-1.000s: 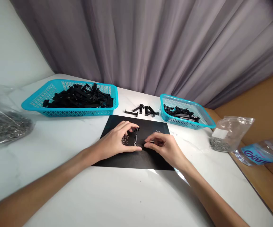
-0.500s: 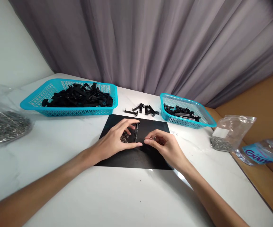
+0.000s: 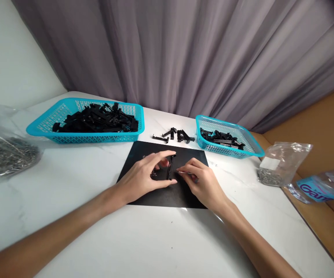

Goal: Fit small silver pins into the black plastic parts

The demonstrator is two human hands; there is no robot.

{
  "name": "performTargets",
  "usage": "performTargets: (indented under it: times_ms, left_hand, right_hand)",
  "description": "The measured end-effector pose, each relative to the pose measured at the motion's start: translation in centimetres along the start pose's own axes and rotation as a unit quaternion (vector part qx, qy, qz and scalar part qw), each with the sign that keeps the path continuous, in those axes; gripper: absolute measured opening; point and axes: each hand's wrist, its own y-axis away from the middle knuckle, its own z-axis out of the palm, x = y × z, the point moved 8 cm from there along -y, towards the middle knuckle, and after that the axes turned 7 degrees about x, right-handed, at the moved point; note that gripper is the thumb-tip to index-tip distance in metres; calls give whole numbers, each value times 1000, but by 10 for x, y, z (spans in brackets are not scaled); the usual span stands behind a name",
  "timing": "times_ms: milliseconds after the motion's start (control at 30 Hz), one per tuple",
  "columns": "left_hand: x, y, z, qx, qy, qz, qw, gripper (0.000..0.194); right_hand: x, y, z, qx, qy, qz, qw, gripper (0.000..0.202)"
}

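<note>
Between thumb and forefinger, my left hand (image 3: 143,173) grips a long black plastic part (image 3: 170,167) by its two ends, above the black mat (image 3: 155,199). To its right, my right hand (image 3: 203,178) is closed in a pinch. A thin, shiny metal piece (image 3: 186,172) shows at its fingers, too small to name. That pinch is close to the black plastic part, apart from it. Behind my left fingers lies a pile of small metal pieces (image 3: 153,173), mostly hidden.
A blue basket (image 3: 97,137) of black parts stands at back left, a smaller blue basket (image 3: 226,151) at back right. Several loose black parts (image 3: 184,136) lie between them. Clear bags hold metal pieces at left (image 3: 9,154) and right (image 3: 271,177), beside a plastic bottle (image 3: 314,187).
My left hand and the black plastic part have shifted slightly right and toward me. My right hand has turned a little, and more of the metal piece shows in its pinch.
</note>
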Motion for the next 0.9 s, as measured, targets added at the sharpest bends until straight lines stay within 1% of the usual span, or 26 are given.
performTargets:
  times_ms: [100, 167, 233, 333, 533, 667, 800, 900]
  left_hand:
    - [8, -2, -5, 17, -75, 49, 996, 62]
    - [11, -2, -8, 30, -77, 59, 995, 61]
    - [11, -2, -9, 36, -57, 63, 996, 62]
    - [11, -2, -9, 36, -45, 63, 996, 65]
    - [10, 0, -9, 40, -49, 59, 996, 61]
    - [5, 0, -8, 40, -43, 42, 997, 62]
    - [2, 1, -7, 49, -46, 58, 996, 64]
    - [2, 1, -5, 40, -42, 57, 997, 64]
  right_hand:
    - [-4, 3, 1, -14, 9, -9, 1000, 21]
    - [-5, 3, -1, -8, 5, -8, 1000, 19]
    - [-5, 3, -3, -7, 4, 0, 1000, 17]
    - [0, 4, -2, -18, -5, 29, 999, 14]
    - [7, 6, 5, -47, -90, 102, 990, 6]
    - [9, 4, 5, -56, -115, 114, 985, 4]
    - [14, 2, 5, -61, -151, 133, 978, 8]
    - [15, 2, 3, -50, -164, 138, 976, 12]
